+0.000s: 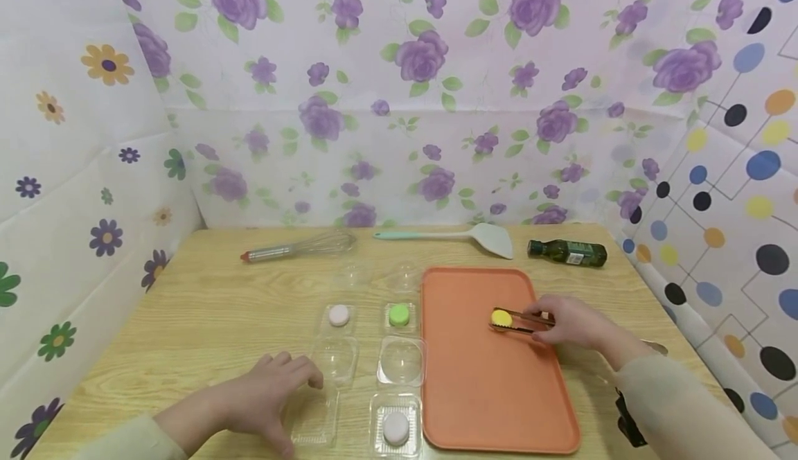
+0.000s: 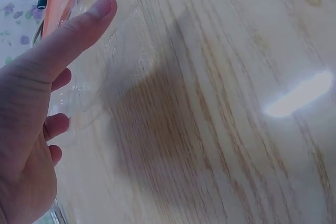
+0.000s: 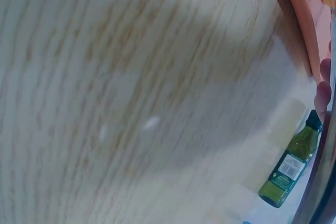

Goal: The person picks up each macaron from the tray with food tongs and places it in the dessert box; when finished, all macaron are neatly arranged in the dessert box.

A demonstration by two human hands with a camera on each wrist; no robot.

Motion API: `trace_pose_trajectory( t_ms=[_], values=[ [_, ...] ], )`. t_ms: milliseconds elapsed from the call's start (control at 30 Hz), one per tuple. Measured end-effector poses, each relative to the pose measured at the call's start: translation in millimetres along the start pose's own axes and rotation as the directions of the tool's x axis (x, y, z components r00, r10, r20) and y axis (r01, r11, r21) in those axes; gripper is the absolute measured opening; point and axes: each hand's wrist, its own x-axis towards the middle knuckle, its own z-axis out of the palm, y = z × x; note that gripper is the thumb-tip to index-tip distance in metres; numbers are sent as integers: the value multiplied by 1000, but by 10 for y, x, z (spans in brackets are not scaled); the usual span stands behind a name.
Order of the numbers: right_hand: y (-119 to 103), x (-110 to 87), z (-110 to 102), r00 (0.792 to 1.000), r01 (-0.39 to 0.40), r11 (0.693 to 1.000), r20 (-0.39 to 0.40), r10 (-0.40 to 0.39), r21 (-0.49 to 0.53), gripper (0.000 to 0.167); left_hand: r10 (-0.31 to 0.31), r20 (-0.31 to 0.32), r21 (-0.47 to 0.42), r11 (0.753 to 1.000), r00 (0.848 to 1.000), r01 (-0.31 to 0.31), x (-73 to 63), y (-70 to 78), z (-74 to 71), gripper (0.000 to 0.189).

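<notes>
Orange tray (image 1: 474, 384) lies just left of and partly under the right hand (image 1: 570, 321), which pinches a pair of tongs (image 1: 525, 316) with a yellow macaron (image 1: 501, 319) caught between the tips, over the tray. Whole row of clear plastic stuff sits between the two hands. Just beyond the left hand's (image 1: 268, 394) fingers there's a clear container with a pink macaron (image 1: 339, 315) in it, and right of that one with a green macaron (image 1: 399, 315). Further right of the left hand and nearer the body, another container has a pale macaron (image 1: 395, 428). Right by the left thumb is one more clear container (image 1: 314, 425); can't tell if the hand touches it. That hand is palm down, fingers loosely bent and thumb spread wide, holding nothing. Both forearms angle in from their own sides of the desk (image 1: 206, 301).
</notes>
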Motion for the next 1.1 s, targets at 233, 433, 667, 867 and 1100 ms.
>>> trace_pose_trajectory(
  t_ms=[233,433,667,867,1100],
  values=[
    [-69,60,-19,999,6,1000,-44,-5,22,36,-1,16,11,1000,1000,1,-12,-10,10,81],
    [-223,203,-50,997,39,999,-60,-38,14,34,-7,20,24,1000,1000,7,-5,-17,25,81],
    [-481,392,-56,993,108,994,-53,-108,-7,34,-11,-6,78,997,1000,11,-3,-14,56,79],
    [-724,529,-29,984,175,984,-36,-175,11,33,7,-53,97,995,999,-2,-17,-15,40,81],
    [-997,607,54,965,261,965,-3,-261,11,34,10,-62,103,995,998,-4,-44,-48,41,79]
  ],
)
